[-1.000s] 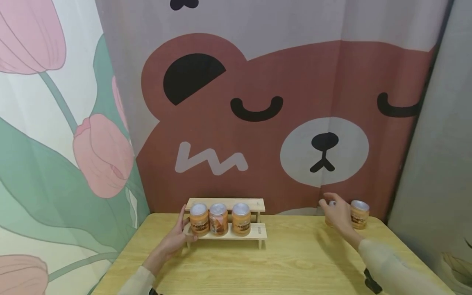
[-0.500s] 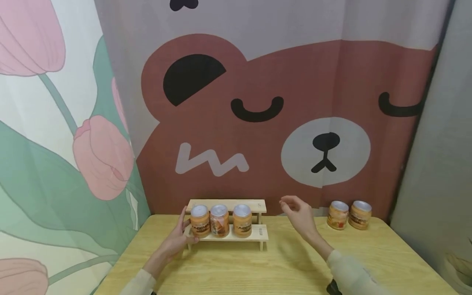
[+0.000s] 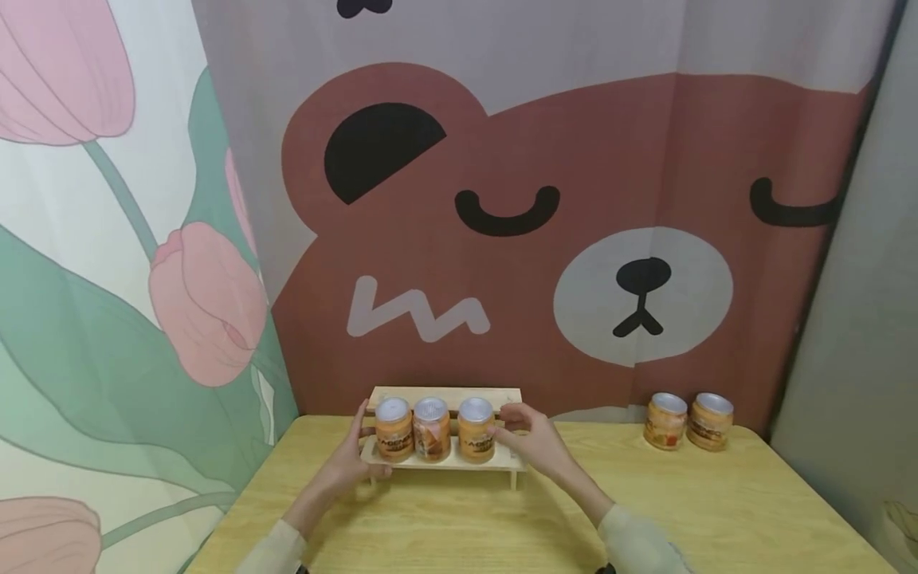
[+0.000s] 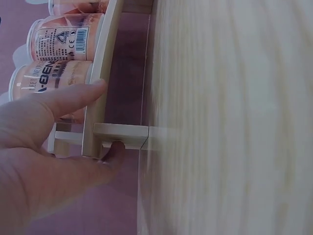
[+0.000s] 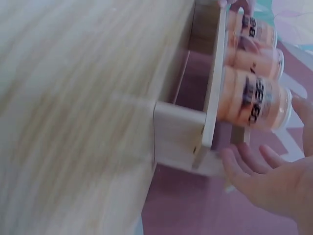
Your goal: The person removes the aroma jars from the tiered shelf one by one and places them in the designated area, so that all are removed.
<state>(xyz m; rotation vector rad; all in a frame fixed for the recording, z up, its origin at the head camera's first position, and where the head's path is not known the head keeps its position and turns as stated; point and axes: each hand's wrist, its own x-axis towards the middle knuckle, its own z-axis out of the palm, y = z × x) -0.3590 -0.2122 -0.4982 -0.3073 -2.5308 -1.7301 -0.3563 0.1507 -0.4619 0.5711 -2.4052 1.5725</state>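
Your left hand pinches one end of the small stepped wooden rack, thumb under the shelf; your right hand touches the other end, fingers loosely spread. Tilting could topple the three orange silver-lidded jars between them onto the counter

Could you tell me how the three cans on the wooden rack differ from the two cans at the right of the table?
The three cans stand in a row on the lower step of the wooden rack, between the left hand and right hand. The two cans stand on the table itself, near the back right corner, away from both hands. All are upright, orange-labelled, with silver tops.
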